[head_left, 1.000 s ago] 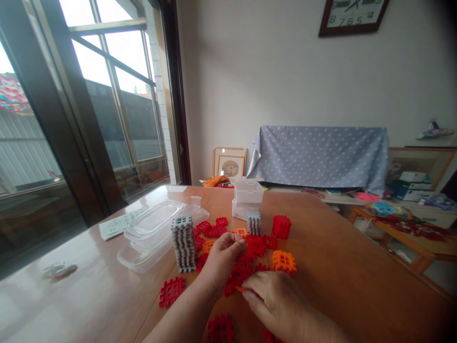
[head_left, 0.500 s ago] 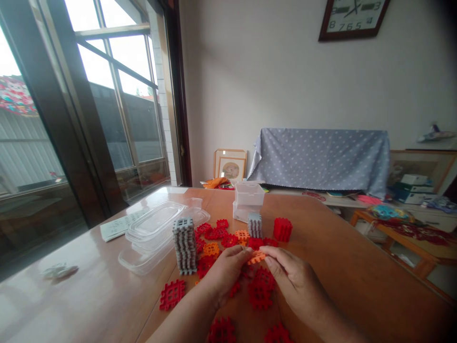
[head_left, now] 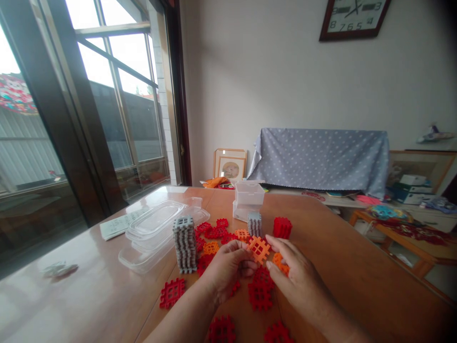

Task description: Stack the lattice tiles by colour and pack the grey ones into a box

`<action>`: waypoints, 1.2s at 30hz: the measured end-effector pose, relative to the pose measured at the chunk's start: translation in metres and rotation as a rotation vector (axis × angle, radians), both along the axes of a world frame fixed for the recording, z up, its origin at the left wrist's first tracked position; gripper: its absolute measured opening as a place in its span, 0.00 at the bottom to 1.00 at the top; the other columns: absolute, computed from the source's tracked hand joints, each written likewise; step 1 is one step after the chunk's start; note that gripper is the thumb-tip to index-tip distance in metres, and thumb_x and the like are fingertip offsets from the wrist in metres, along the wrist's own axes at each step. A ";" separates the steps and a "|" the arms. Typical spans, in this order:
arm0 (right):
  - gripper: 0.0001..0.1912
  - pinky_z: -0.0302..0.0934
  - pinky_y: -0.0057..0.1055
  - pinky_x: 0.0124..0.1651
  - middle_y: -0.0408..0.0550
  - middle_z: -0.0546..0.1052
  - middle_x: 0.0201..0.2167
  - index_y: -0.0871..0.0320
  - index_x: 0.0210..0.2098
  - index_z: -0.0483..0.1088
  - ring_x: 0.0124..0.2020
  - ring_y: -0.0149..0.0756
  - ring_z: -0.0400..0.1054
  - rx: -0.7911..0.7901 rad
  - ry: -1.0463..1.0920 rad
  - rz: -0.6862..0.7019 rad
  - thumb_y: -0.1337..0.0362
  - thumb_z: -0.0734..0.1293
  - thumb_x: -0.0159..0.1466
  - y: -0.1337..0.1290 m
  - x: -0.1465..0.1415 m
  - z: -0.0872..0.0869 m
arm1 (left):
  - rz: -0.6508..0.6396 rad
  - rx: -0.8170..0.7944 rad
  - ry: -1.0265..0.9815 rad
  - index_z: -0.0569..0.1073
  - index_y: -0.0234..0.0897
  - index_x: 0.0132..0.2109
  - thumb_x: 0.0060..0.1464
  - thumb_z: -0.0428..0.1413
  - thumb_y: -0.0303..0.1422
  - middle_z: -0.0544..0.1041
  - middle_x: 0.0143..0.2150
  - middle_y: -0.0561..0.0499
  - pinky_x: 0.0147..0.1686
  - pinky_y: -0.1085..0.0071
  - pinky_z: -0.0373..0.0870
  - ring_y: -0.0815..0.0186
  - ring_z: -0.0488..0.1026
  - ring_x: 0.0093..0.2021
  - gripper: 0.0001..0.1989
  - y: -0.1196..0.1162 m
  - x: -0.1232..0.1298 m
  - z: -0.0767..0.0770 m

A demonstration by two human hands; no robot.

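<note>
Between the fingers of my left hand (head_left: 233, 259) is an orange square interlocking block (head_left: 259, 249), its windowed face tilted toward me. My right hand (head_left: 298, 274) is just right of it, thumb and index finger apart. A second orange block (head_left: 280, 263) shows in the gap between that thumb and finger; whether the hand touches it is unclear. Under and around both hands lie several red blocks (head_left: 260, 295) on the table. A tall stack of grey blocks (head_left: 184, 245) stands left of my left hand.
Behind the hands are a shorter grey stack (head_left: 254, 224), a red stack (head_left: 283, 227) and clear plastic boxes (head_left: 249, 194). Clear lids and trays (head_left: 155, 221) lie at the left, beside a paper sheet (head_left: 116, 227). A small plastic bag (head_left: 60, 270) rests farther left.
The orange block has turned from nearly edge-on to face me. My right fingers have come off it and spread, and a second orange block has come into view by that hand.
</note>
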State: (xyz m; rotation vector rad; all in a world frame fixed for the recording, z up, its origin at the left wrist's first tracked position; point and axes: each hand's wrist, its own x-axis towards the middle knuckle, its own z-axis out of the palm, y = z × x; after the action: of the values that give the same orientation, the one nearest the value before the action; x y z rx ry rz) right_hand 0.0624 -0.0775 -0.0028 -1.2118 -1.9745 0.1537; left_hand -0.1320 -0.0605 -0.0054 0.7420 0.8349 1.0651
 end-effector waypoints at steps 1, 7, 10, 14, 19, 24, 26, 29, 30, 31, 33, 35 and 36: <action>0.29 0.65 0.46 0.62 0.53 0.72 0.59 0.52 0.64 0.63 0.59 0.45 0.68 -0.010 0.003 -0.008 0.64 0.64 0.64 0.000 -0.001 0.000 | -0.001 0.003 -0.007 0.68 0.36 0.38 0.48 0.64 0.30 0.79 0.28 0.47 0.27 0.76 0.69 0.67 0.76 0.26 0.13 0.000 0.000 0.000; 0.23 0.71 0.43 0.54 0.54 0.77 0.52 0.53 0.60 0.67 0.50 0.44 0.74 -0.138 0.194 0.003 0.59 0.63 0.66 0.001 -0.002 -0.003 | -0.098 0.013 -0.001 0.70 0.35 0.38 0.47 0.66 0.30 0.80 0.33 0.45 0.33 0.73 0.71 0.64 0.79 0.32 0.14 -0.004 0.002 -0.002; 0.18 0.68 0.41 0.57 0.52 0.78 0.52 0.53 0.55 0.71 0.52 0.42 0.73 -0.155 0.254 0.065 0.61 0.62 0.67 0.000 0.000 0.002 | -0.185 0.067 0.063 0.71 0.34 0.38 0.49 0.66 0.31 0.79 0.35 0.45 0.35 0.73 0.70 0.65 0.78 0.33 0.12 -0.009 0.004 0.001; 0.20 0.70 0.35 0.50 0.49 0.79 0.48 0.53 0.57 0.70 0.46 0.38 0.75 -0.259 0.312 0.123 0.63 0.63 0.66 -0.003 0.000 0.008 | -0.170 0.181 0.130 0.73 0.34 0.39 0.52 0.65 0.35 0.76 0.32 0.51 0.31 0.76 0.64 0.71 0.72 0.30 0.12 -0.016 0.005 0.006; 0.23 0.71 0.36 0.51 0.50 0.79 0.49 0.53 0.59 0.67 0.48 0.39 0.75 -0.231 0.283 0.115 0.65 0.64 0.64 -0.003 -0.003 0.003 | -0.120 0.209 0.181 0.72 0.34 0.35 0.52 0.65 0.37 0.73 0.26 0.53 0.29 0.76 0.60 0.73 0.67 0.25 0.12 -0.016 0.009 0.005; 0.31 0.65 0.48 0.62 0.53 0.71 0.59 0.51 0.63 0.63 0.59 0.47 0.68 -0.004 0.086 -0.038 0.64 0.68 0.60 -0.002 -0.004 0.000 | -0.078 0.054 0.063 0.69 0.36 0.34 0.45 0.68 0.35 0.76 0.29 0.50 0.35 0.70 0.69 0.68 0.73 0.29 0.15 -0.012 0.015 -0.002; 0.32 0.64 0.48 0.63 0.54 0.70 0.59 0.52 0.63 0.62 0.60 0.48 0.67 0.016 0.020 -0.055 0.63 0.69 0.60 -0.002 -0.004 0.000 | -0.062 0.029 0.010 0.69 0.36 0.34 0.44 0.68 0.33 0.75 0.28 0.52 0.36 0.69 0.70 0.68 0.73 0.29 0.16 -0.011 0.016 -0.004; 0.30 0.64 0.48 0.62 0.54 0.71 0.58 0.52 0.62 0.65 0.59 0.49 0.67 0.021 -0.040 -0.040 0.63 0.69 0.60 -0.002 -0.005 -0.002 | -0.082 -0.007 -0.024 0.69 0.36 0.34 0.42 0.70 0.33 0.76 0.29 0.51 0.37 0.69 0.70 0.68 0.73 0.29 0.17 -0.012 0.016 -0.004; 0.30 0.65 0.48 0.62 0.54 0.72 0.58 0.52 0.61 0.65 0.59 0.49 0.67 0.023 -0.049 -0.031 0.64 0.69 0.60 -0.001 -0.005 -0.002 | -0.099 -0.018 -0.020 0.70 0.36 0.34 0.42 0.70 0.33 0.76 0.29 0.51 0.37 0.69 0.70 0.68 0.73 0.30 0.17 -0.012 0.016 -0.003; 0.29 0.65 0.47 0.62 0.53 0.72 0.57 0.52 0.61 0.66 0.59 0.48 0.67 0.027 -0.057 -0.021 0.65 0.68 0.60 0.000 -0.004 -0.002 | -0.120 -0.021 -0.009 0.70 0.35 0.34 0.42 0.70 0.34 0.77 0.30 0.50 0.38 0.69 0.70 0.68 0.74 0.30 0.17 -0.013 0.016 -0.002; 0.28 0.64 0.46 0.62 0.52 0.73 0.57 0.52 0.61 0.66 0.59 0.47 0.67 0.037 -0.066 -0.013 0.67 0.67 0.60 0.003 0.002 -0.001 | -0.145 0.001 0.029 0.71 0.35 0.35 0.43 0.70 0.35 0.78 0.33 0.48 0.39 0.69 0.70 0.66 0.75 0.32 0.17 -0.015 0.016 0.000; 0.29 0.63 0.46 0.63 0.51 0.74 0.57 0.52 0.61 0.66 0.59 0.46 0.67 0.031 -0.062 -0.027 0.67 0.67 0.60 0.007 0.013 0.001 | -0.140 0.042 0.072 0.73 0.35 0.38 0.45 0.69 0.37 0.79 0.36 0.47 0.40 0.69 0.70 0.65 0.76 0.35 0.17 -0.016 0.014 0.002; 0.30 0.62 0.46 0.63 0.51 0.74 0.57 0.52 0.62 0.66 0.59 0.46 0.67 0.018 -0.052 -0.044 0.67 0.67 0.60 0.009 0.021 0.003 | -0.128 0.065 0.091 0.73 0.34 0.38 0.46 0.69 0.37 0.79 0.38 0.46 0.40 0.69 0.70 0.65 0.76 0.37 0.16 -0.016 0.013 0.003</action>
State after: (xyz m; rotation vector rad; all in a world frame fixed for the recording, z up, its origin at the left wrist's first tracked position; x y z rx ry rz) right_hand 0.0834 -0.0682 0.0002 -1.2584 -1.9884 0.0826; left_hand -0.1190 -0.0761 -0.0024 0.8924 0.8214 0.9530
